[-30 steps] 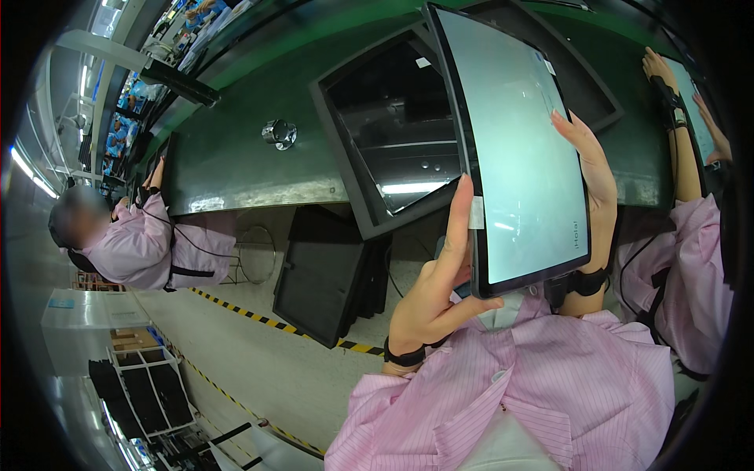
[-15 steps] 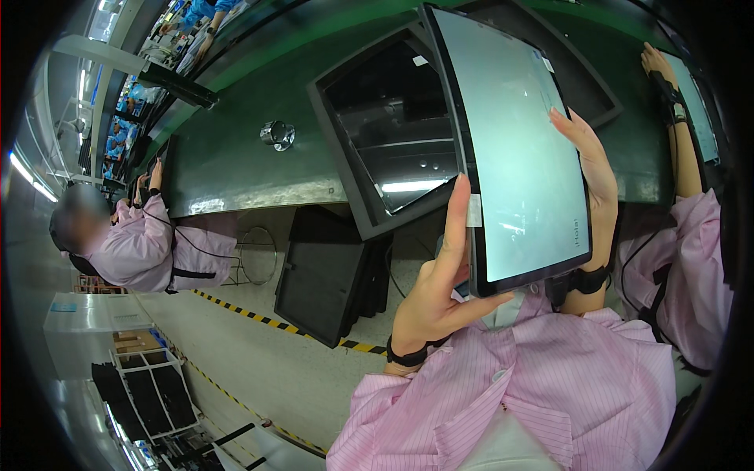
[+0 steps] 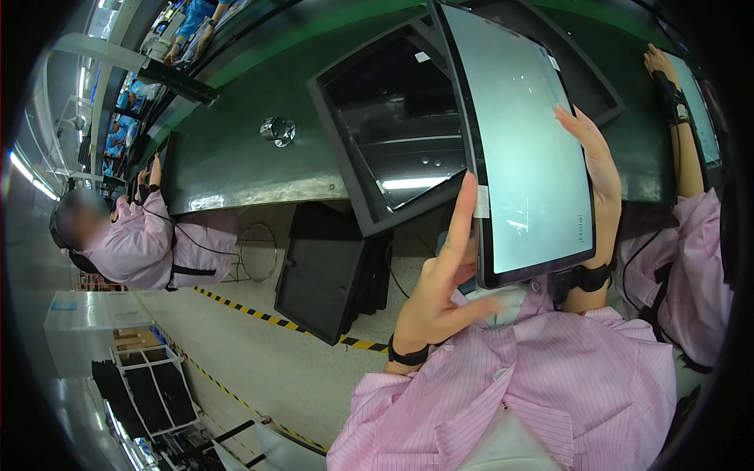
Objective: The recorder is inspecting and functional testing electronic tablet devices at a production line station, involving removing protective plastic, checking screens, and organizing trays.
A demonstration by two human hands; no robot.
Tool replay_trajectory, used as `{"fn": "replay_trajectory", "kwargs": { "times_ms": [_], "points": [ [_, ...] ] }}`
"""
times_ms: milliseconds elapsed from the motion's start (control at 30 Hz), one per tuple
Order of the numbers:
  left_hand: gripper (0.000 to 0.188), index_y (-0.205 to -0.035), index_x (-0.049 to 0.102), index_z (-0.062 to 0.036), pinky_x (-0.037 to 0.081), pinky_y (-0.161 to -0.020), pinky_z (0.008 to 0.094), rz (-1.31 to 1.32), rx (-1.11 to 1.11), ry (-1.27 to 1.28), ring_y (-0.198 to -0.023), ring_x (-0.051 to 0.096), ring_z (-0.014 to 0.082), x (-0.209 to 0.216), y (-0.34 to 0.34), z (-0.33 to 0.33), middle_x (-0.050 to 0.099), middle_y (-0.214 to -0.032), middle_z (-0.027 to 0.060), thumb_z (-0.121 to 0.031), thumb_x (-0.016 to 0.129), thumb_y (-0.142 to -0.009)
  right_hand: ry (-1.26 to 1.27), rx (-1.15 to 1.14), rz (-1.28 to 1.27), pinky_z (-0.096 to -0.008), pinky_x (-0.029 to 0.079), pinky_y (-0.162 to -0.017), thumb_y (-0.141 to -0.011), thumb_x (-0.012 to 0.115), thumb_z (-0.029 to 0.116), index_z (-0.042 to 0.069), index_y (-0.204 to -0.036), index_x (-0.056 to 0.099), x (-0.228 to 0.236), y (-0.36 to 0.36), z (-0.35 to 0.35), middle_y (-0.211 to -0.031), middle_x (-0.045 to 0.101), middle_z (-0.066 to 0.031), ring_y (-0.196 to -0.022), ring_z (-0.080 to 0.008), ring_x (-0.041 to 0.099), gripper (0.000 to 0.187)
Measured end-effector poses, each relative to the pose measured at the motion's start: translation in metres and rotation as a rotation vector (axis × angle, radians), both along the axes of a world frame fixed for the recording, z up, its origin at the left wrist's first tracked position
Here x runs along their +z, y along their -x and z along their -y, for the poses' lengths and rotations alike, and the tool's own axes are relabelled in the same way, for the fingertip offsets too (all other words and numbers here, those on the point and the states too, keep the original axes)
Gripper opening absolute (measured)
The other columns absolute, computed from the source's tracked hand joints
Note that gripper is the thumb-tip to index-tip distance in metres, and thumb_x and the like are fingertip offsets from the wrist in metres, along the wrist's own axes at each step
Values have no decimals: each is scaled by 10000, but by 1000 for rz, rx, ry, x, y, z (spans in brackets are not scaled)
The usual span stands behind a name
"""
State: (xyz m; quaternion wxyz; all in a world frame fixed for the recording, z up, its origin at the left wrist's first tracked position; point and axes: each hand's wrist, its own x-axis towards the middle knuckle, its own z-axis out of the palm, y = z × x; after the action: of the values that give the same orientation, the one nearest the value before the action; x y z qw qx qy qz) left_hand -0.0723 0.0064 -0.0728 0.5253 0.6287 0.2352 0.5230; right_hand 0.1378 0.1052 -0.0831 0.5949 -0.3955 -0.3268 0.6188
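Observation:
A tablet (image 3: pixel 534 149) with a lit pale-green screen is held up at a tilt over the bench edge. My right hand (image 3: pixel 601 173) grips its right side, thumb over the screen's edge and the other fingers hidden behind. At the lower left side is my left hand (image 3: pixel 440 290): its index finger lies along the tablet's edge by a white tab, its thumb sticks out below the lower corner, and its other fingers curl partly out of sight behind. Beyond the tablet, a black tray (image 3: pixel 334 110) on the bench holds a dark glossy panel (image 3: pixel 393 94).
Another dark tray (image 3: pixel 581 63) lies behind the tablet on the green bench (image 3: pixel 236 149). A shiny metal cylinder (image 3: pixel 278 131) stands to the left. Stacked black trays (image 3: pixel 314 275) sit below the bench edge. Co-workers in pink sit at left (image 3: pixel 129 243) and right (image 3: pixel 675 259).
My left thumb has come away from the tablet's lower corner. The tablet has shifted slightly to the right and up, with my right hand still on it.

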Motion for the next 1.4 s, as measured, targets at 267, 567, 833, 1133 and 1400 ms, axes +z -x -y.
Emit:
{"fn": "replay_trajectory", "kwargs": {
  "times_ms": [267, 567, 833, 1133, 1400],
  "points": [
    [680, -1387, 184, 7, 406, -890, 294, 629, -9, 495, -1042, 538, 199, -9, -4, 8, 547, -1129, 202, -6, 543, -810, -62, 48, 46, -178, 436, -722, -841, 611, 199, -12, -1122, 518, -9, -8, -4, -930, 587, -30, -822, -58, 567, 363],
    [746, -1401, 121, -14, 407, -896, 294, 561, -100, 388, -1058, 543, 224, -12, 3, 10, 508, -1189, 230, 26, 538, -783, -67, 28, 112, -184, 423, -777, -842, 599, 179, -31, -1191, 478, 4, -3, 5, -999, 593, -55, -878, -72, 565, 425],
    [784, -1362, 213, 66, 357, -962, 335, 377, -186, 397, -1100, 519, 255, -17, 26, 11, 509, -1199, 205, -52, 650, -722, -253, -28, 193, -236, 371, -917, -825, 599, 122, -52, -1268, 405, 23, -3, 29, -1152, 538, -88, -1034, -126, 518, 514],
    [595, -1224, 450, 90, 456, -855, 356, 73, 184, 373, -1044, 559, 276, -26, 70, 11, 549, -1156, 204, -409, 471, -900, -205, 19, 432, -291, 173, -1062, -746, 709, 129, -122, -1320, 265, 24, -6, 12, -1365, 338, -176, -1288, -210, 282, 768],
    [708, -1232, 412, 74, 318, -991, 397, -585, 1947, 825, -1163, 439, 344, -261, 360, 156, 463, -1241, 250, -369, 691, -755, -136, -121, 962, -255, 323, -965, -879, 538, 263, -19, -1278, 432, 16, -123, -97, -1275, 454, -112, -1150, -159, 439, 500]
  ]
}}
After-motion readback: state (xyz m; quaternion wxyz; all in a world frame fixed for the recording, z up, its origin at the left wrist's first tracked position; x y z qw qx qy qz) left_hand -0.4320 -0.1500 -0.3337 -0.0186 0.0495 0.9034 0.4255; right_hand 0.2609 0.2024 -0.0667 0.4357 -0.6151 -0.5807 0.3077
